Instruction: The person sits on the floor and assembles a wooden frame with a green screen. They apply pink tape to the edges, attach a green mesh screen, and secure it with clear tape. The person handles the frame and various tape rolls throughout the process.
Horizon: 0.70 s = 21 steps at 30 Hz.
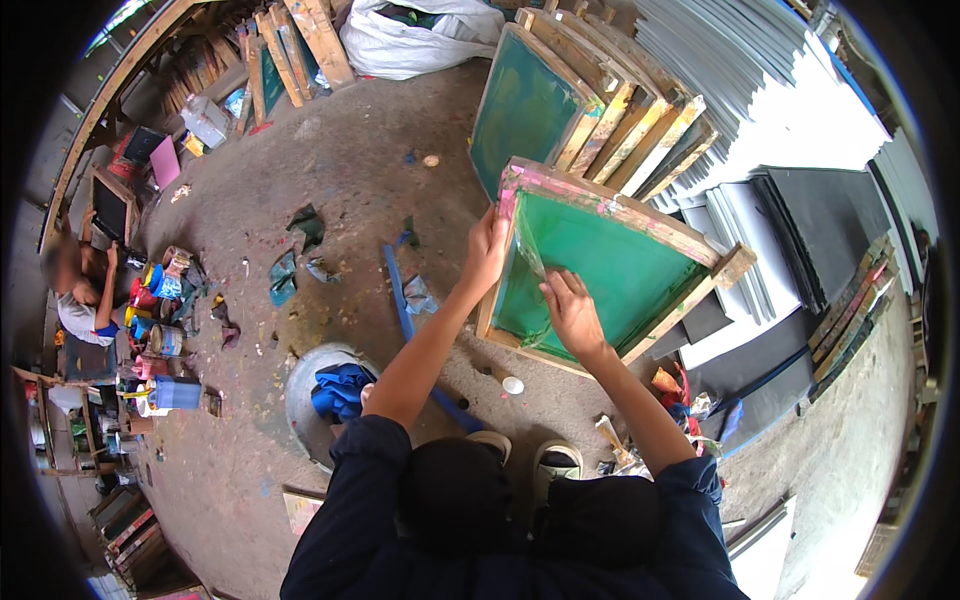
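A wooden screen-printing frame (630,255) with green mesh stands tilted in front of me, its wood stained with paint. My left hand (487,245) is closed round its upper left side. Over the mesh, my right hand (572,310) pinches a strip of clear tape (528,245). The strip runs loose from the frame's upper left corner down to my fingers, and its lower part bunches near the bottom left edge. My fingertips hide the exact spot where the strip is gripped.
More screen frames (530,110) lean in a row behind. White sheets (720,80) and black boards (830,230) lie stacked at right. A metal basin (310,380) with blue cloth, a blue tube (400,300) and scraps lie on the floor. Another person (85,290) sits far left among paint cans.
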### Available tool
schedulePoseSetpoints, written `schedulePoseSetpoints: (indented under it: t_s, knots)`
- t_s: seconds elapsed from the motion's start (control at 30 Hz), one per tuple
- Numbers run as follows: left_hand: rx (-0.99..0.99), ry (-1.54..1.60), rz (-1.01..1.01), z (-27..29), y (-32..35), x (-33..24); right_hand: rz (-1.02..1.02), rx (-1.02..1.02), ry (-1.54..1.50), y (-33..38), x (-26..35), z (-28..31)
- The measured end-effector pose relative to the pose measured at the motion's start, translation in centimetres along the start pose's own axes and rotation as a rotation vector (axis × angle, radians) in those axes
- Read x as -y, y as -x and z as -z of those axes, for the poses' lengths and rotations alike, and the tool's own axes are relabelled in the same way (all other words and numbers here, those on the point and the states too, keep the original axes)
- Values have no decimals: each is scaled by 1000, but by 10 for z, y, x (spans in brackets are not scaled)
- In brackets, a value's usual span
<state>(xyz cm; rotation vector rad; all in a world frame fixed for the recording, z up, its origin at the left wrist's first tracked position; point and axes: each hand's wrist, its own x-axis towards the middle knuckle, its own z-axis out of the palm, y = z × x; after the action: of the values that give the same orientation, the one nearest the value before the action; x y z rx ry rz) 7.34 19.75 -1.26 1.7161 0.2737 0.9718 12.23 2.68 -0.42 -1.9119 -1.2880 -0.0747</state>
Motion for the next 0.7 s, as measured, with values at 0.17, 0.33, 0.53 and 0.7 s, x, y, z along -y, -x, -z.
schedulePoseSetpoints:
  t_s: [0.17,0.33,0.53,0.7]
  knots:
    - [-104,129,142,-2,-2,-7,-213,48,-235,-5,12,7]
    - [-194,10,-98,-6,-3,-9,-218,-98,-443,-5,9,15]
    - [-202,-25,-82,6,-2,5,-151,-94,-160,-35,18,30]
    - [-231,34,-96,12,4,0,12,22,317,-71,46,13]
